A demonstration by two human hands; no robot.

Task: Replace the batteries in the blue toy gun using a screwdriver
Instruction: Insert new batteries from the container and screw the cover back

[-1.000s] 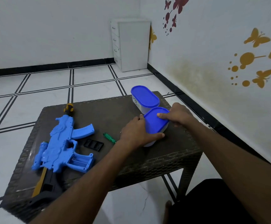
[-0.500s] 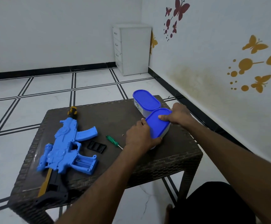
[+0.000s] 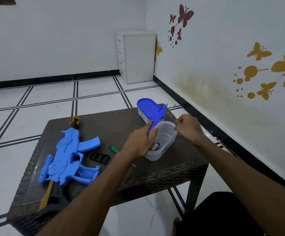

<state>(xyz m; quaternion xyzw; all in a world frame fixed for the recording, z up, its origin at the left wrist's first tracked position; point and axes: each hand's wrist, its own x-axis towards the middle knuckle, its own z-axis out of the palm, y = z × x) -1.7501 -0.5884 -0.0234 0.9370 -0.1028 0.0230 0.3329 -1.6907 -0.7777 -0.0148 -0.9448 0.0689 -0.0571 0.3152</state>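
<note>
left fingers (image 3: 152,132) pinching tilted blue lid (image 3: 158,114) — right fingers (image 3: 178,124) curled on container rim (image 3: 171,124)

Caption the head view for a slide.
Left hand lifts blue lid off clear container; toy gun lies opened.

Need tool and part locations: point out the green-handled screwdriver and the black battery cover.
green-handled screwdriver (image 3: 113,148), head view, on its handle.
black battery cover (image 3: 99,157), head view, on its ribbed middle.

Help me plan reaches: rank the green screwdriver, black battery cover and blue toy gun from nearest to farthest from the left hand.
From the left hand:
1. green screwdriver, just to its left
2. black battery cover, further left
3. blue toy gun, at the table's left side
</note>
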